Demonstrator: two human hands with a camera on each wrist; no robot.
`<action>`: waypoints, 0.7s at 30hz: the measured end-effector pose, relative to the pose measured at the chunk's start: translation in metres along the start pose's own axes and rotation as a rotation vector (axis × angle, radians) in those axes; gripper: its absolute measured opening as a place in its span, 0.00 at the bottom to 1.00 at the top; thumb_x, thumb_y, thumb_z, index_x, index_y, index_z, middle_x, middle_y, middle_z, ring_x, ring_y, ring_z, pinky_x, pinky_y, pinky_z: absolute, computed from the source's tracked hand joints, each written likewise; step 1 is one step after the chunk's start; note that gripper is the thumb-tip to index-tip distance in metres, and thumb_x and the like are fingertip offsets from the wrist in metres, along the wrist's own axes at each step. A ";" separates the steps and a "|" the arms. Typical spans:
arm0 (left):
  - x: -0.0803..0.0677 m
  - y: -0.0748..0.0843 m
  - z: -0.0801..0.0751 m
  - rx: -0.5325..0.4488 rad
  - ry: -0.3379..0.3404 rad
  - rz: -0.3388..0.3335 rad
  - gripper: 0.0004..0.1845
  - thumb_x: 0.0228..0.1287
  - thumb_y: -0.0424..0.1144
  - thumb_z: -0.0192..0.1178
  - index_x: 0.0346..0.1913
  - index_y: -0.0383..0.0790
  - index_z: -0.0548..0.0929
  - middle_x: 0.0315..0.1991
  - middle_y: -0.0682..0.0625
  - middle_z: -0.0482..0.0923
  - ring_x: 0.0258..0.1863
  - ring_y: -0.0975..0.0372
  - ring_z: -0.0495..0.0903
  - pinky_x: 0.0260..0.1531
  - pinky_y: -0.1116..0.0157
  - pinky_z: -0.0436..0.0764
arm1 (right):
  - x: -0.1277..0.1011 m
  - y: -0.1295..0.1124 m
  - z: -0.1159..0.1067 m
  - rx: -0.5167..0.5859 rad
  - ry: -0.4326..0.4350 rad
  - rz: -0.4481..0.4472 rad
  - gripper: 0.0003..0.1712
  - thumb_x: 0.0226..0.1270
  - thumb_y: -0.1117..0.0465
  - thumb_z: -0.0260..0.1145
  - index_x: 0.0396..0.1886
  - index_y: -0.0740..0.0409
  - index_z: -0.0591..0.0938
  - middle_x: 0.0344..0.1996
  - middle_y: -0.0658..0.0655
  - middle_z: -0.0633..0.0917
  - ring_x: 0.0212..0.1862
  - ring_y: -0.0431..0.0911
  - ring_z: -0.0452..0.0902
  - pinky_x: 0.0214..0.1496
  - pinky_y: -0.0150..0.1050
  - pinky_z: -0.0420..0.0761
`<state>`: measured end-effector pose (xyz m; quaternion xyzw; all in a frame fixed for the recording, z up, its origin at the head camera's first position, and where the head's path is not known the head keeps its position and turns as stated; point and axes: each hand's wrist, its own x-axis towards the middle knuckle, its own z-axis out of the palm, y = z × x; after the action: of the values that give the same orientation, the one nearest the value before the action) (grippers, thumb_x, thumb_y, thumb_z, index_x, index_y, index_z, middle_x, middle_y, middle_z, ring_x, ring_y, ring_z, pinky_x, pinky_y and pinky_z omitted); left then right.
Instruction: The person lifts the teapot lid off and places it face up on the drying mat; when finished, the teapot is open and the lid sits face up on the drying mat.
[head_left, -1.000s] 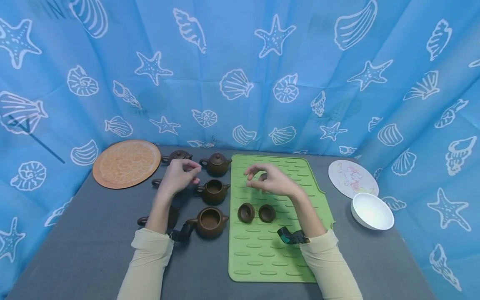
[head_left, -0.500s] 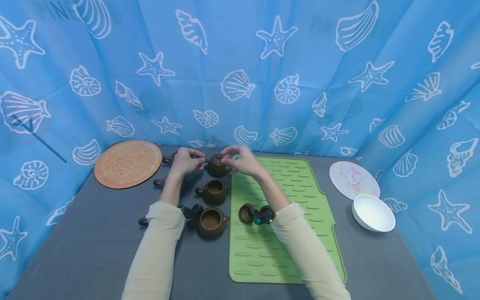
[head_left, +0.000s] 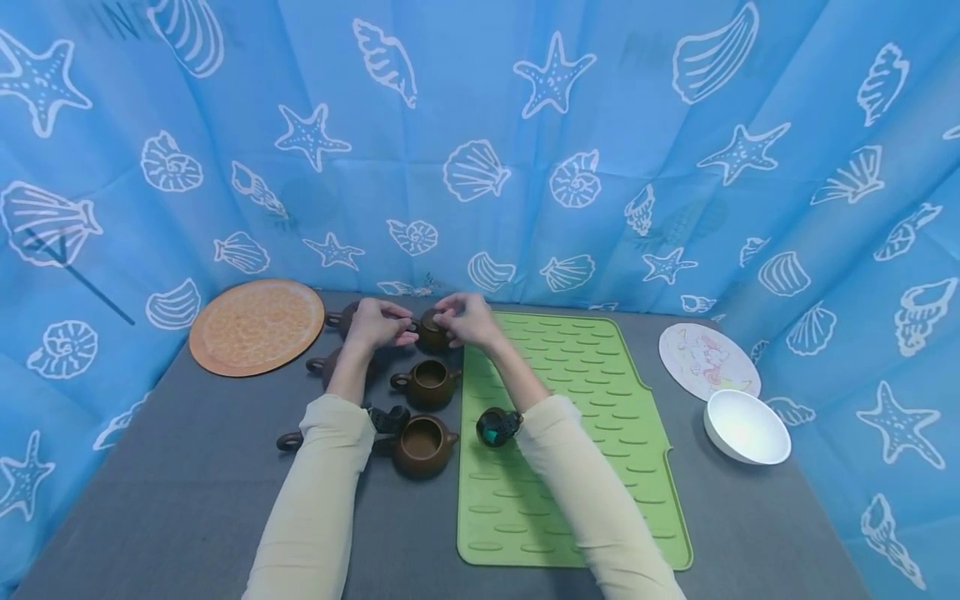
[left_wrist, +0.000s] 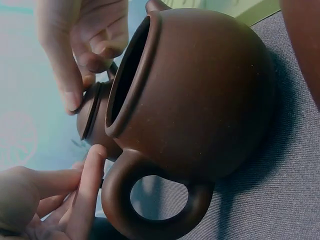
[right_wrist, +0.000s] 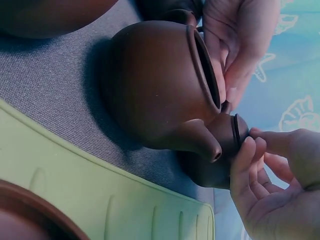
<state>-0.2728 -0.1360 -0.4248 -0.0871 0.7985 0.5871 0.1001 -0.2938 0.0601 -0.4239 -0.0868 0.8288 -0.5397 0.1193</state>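
At the back of the table, a brown lidded teapot (head_left: 432,337) stands between both hands. The left hand (head_left: 378,323) pinches its handle, which the fingers mostly hide. From the right, the right hand (head_left: 467,320) has thumb and fingers on the teapot's lid (right_wrist: 242,131), pinching it; the lid sits on the pot's mouth. A lidless teapot (head_left: 429,383) is just in front, and another lidless teapot (head_left: 422,447) is nearer. Left of these, several more teapots, among them a rear one (head_left: 342,318), are partly covered by the left hand and arm.
A green ribbed mat (head_left: 570,500) lies right of the teapots. The right wrist's camera hides loose lids on it. An orange round mat (head_left: 257,327) is back left; a white bowl (head_left: 747,427) and a patterned disc (head_left: 705,358) are at right. A blue curtain (head_left: 480,225) hangs behind.
The right hand has moved left and back from above the green mat to the rear teapot's lid. The left hand has shifted slightly right to that teapot's handle.
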 end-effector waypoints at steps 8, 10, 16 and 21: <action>0.000 -0.001 0.001 0.012 0.009 0.005 0.15 0.81 0.30 0.60 0.63 0.27 0.85 0.57 0.28 0.85 0.34 0.61 0.93 0.57 0.52 0.90 | -0.007 -0.002 0.000 -0.055 0.032 -0.048 0.13 0.79 0.63 0.70 0.57 0.65 0.86 0.35 0.54 0.81 0.27 0.42 0.79 0.40 0.51 0.94; 0.000 -0.001 0.001 0.014 0.009 0.008 0.15 0.82 0.31 0.60 0.63 0.28 0.85 0.56 0.29 0.85 0.33 0.63 0.92 0.57 0.52 0.90 | -0.011 -0.003 -0.002 -0.055 0.040 -0.073 0.13 0.79 0.63 0.70 0.56 0.65 0.86 0.36 0.54 0.82 0.27 0.42 0.79 0.40 0.54 0.93; -0.001 -0.002 -0.001 0.018 0.012 0.005 0.15 0.82 0.31 0.60 0.63 0.28 0.85 0.58 0.30 0.85 0.32 0.64 0.92 0.56 0.53 0.90 | -0.030 -0.007 -0.012 -0.029 0.024 -0.158 0.13 0.78 0.64 0.70 0.56 0.66 0.86 0.42 0.61 0.84 0.29 0.52 0.83 0.42 0.65 0.91; -0.002 -0.001 0.001 0.013 0.003 0.006 0.15 0.81 0.30 0.59 0.63 0.28 0.85 0.61 0.28 0.84 0.31 0.66 0.91 0.57 0.52 0.90 | -0.053 -0.003 -0.030 -0.007 0.002 -0.188 0.13 0.80 0.63 0.69 0.57 0.65 0.85 0.51 0.64 0.82 0.26 0.47 0.81 0.43 0.69 0.89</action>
<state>-0.2708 -0.1358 -0.4257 -0.0848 0.8029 0.5819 0.0978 -0.2516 0.0990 -0.4038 -0.1641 0.8189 -0.5459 0.0670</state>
